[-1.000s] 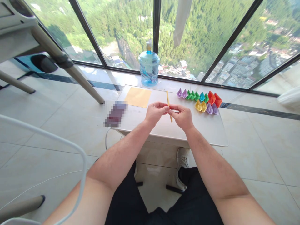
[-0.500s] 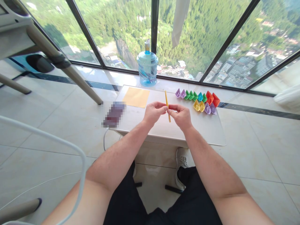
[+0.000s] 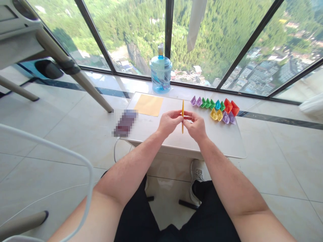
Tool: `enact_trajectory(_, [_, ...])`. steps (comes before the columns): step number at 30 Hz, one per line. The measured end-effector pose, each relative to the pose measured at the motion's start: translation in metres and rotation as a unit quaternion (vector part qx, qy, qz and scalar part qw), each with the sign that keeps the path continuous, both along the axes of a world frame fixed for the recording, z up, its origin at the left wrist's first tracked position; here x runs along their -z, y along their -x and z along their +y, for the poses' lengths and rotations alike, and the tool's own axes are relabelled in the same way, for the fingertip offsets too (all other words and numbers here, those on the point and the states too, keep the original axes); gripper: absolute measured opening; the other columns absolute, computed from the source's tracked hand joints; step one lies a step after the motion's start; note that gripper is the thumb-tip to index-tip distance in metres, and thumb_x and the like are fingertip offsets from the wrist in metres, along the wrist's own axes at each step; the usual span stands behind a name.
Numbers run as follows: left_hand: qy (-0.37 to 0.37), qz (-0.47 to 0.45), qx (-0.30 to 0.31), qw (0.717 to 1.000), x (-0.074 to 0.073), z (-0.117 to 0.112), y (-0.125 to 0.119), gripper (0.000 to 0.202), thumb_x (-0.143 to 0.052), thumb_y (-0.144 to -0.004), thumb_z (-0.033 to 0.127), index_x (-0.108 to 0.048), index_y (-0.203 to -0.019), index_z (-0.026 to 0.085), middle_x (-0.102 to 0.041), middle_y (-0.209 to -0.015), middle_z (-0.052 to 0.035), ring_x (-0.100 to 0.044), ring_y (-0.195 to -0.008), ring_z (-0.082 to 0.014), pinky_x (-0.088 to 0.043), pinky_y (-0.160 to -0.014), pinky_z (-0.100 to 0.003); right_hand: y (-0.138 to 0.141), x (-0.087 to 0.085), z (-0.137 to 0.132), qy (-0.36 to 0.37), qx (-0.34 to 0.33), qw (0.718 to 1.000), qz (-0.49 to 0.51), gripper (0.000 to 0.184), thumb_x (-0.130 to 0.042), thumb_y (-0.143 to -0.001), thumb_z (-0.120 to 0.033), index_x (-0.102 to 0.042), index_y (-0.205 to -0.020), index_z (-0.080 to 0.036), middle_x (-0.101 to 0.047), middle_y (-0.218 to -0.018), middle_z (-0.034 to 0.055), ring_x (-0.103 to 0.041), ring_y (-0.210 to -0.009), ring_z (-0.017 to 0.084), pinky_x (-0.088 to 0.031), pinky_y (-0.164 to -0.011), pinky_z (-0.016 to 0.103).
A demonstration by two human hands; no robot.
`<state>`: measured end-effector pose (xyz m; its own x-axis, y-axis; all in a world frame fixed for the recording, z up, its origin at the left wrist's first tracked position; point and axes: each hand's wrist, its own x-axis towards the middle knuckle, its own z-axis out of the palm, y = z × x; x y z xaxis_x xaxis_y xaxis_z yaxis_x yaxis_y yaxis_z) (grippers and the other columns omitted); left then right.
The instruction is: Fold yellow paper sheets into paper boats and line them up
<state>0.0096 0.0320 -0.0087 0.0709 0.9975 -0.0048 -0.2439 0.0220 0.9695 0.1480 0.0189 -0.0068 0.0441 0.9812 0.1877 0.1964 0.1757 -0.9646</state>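
A folded piece of yellow paper (image 3: pixel 183 126) is held edge-on above the small white table (image 3: pixel 161 132), so only its thin side shows. My left hand (image 3: pixel 171 121) pinches it from the left, thumb toward me. From the right, my right hand (image 3: pixel 195 125) grips the same paper with thumb and fingers. On the table to the left lies a flat yellow-orange sheet (image 3: pixel 148 105). Folded paper boats stand in rows at the right: red ones (image 3: pixel 231 107), green ones (image 3: pixel 208 103), yellow ones (image 3: pixel 216 115) and purple ones (image 3: pixel 228 117).
A blurred-out device (image 3: pixel 125 123) rests on the table's left end, a cable below it. Behind the table, a blue water jug (image 3: pixel 160 74) stands by the window. A larger table's leg (image 3: pixel 96 92) rises at the left, and a white curved tube (image 3: pixel 63 153) crosses the near left.
The folded yellow paper has turned from a slight tilt to nearly upright in view. Both hands still hold it. The whole view has shifted slightly.
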Motion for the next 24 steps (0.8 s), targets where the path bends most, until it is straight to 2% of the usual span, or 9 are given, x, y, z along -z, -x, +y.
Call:
enact_trajectory(3, [0.013, -0.024, 0.016, 0.999, -0.002, -0.002, -0.001, 0.037, -0.074, -0.066, 0.022, -0.076, -0.102, 0.012, -0.079, -0.094, -0.0098, -0.075, -0.09, -0.0247, -0.059, -0.087, -0.041, 0.001, 0.003, 0.0, 0.0, -0.007, 1.0, 0.008, 0.039, -0.074, -0.074, -0.031, -0.073, -0.111, -0.019, -0.077, -0.11, 0.0098, -0.075, -0.097, 0.027, -0.066, -0.079, 0.043])
enact_trajectory(6, [0.021, -0.018, 0.001, 1.0, -0.003, -0.002, -0.001, 0.035, -0.072, -0.064, 0.02, -0.073, -0.098, 0.012, -0.077, -0.09, -0.009, -0.074, -0.085, -0.0227, -0.059, -0.083, -0.04, 0.002, 0.006, 0.0, 0.003, -0.012, 1.0, 0.015, 0.039, -0.074, -0.075, -0.031, -0.072, -0.111, -0.019, -0.077, -0.108, 0.0093, -0.075, -0.096, 0.027, -0.066, -0.08, 0.044])
enact_trajectory(8, [0.023, -0.005, -0.005, 1.0, -0.003, -0.002, 0.0, 0.036, -0.072, -0.064, 0.02, -0.072, -0.099, 0.013, -0.077, -0.091, -0.009, -0.073, -0.088, -0.0234, -0.059, -0.082, -0.039, 0.002, 0.007, 0.001, 0.001, -0.013, 1.0, 0.014, 0.039, -0.074, -0.075, -0.032, -0.071, -0.112, -0.019, -0.077, -0.107, 0.0095, -0.075, -0.097, 0.027, -0.066, -0.079, 0.043])
enact_trajectory(10, [0.019, 0.008, -0.014, 1.0, -0.004, -0.003, 0.001, 0.04, -0.073, -0.064, 0.019, -0.07, -0.104, 0.015, -0.076, -0.101, -0.0107, -0.073, -0.099, -0.0259, -0.059, -0.084, -0.038, 0.002, 0.008, 0.001, -0.004, -0.013, 1.0, 0.01, 0.041, -0.072, -0.076, -0.032, -0.069, -0.115, -0.019, -0.076, -0.11, 0.0099, -0.075, -0.097, 0.026, -0.066, -0.076, 0.041])
enact_trajectory(12, [0.011, 0.017, -0.026, 0.999, -0.006, -0.003, 0.002, 0.051, -0.075, -0.062, 0.018, -0.069, -0.113, 0.017, -0.072, -0.12, -0.0132, -0.07, -0.109, -0.0277, -0.059, -0.086, -0.037, 0.003, 0.007, 0.0, -0.013, -0.008, 1.0, -0.004, 0.042, -0.069, -0.078, -0.03, -0.068, -0.118, -0.019, -0.075, -0.113, 0.0101, -0.075, -0.097, 0.026, -0.065, -0.072, 0.038])
enact_trajectory(15, [0.013, 0.009, -0.02, 1.0, -0.006, -0.002, 0.002, 0.073, -0.079, -0.06, 0.017, -0.062, -0.131, 0.02, -0.062, -0.139, -0.0162, -0.07, -0.11, -0.0279, -0.059, -0.086, -0.037, 0.004, 0.005, -0.003, -0.041, 0.016, 0.997, -0.062, 0.042, -0.064, -0.08, -0.026, -0.066, -0.122, -0.019, -0.074, -0.117, 0.0112, -0.074, -0.093, 0.024, -0.063, -0.071, 0.035])
enact_trajectory(17, [0.013, -0.003, -0.002, 1.0, -0.004, -0.001, 0.001, 0.077, -0.081, -0.06, 0.018, -0.06, -0.134, 0.02, -0.064, -0.136, -0.0158, -0.07, -0.109, -0.0277, -0.059, -0.087, -0.038, 0.005, 0.004, -0.006, -0.067, 0.03, 0.991, -0.111, 0.042, -0.06, -0.083, -0.024, -0.065, -0.124, -0.019, -0.074, -0.118, 0.0117, -0.074, -0.092, 0.023, -0.063, -0.076, 0.037])
enact_trajectory(20, [-0.002, -0.011, 0.02, 1.0, -0.002, -0.001, -0.001, 0.065, -0.08, -0.061, 0.019, -0.066, -0.125, 0.018, -0.07, -0.125, -0.0123, -0.069, -0.109, -0.0269, -0.058, -0.09, -0.038, 0.005, 0.003, -0.009, -0.091, 0.039, 0.981, -0.169, 0.041, -0.058, -0.085, -0.022, -0.063, -0.126, -0.02, -0.074, -0.118, 0.0117, -0.073, -0.092, 0.023, -0.059, -0.088, 0.041])
enact_trajectory(24, [-0.012, -0.018, 0.049, 0.999, -0.005, -0.004, -0.003, 0.057, -0.079, -0.062, 0.02, -0.069, -0.118, 0.018, -0.071, -0.124, -0.0111, -0.069, -0.109, -0.0255, -0.057, -0.092, -0.038, 0.003, 0.001, -0.009, -0.073, 0.059, 0.972, -0.215, 0.04, -0.057, -0.088, -0.025, -0.063, -0.127, -0.022, -0.076, -0.112, 0.0083, -0.073, -0.086, 0.022, -0.058, -0.084, 0.037])
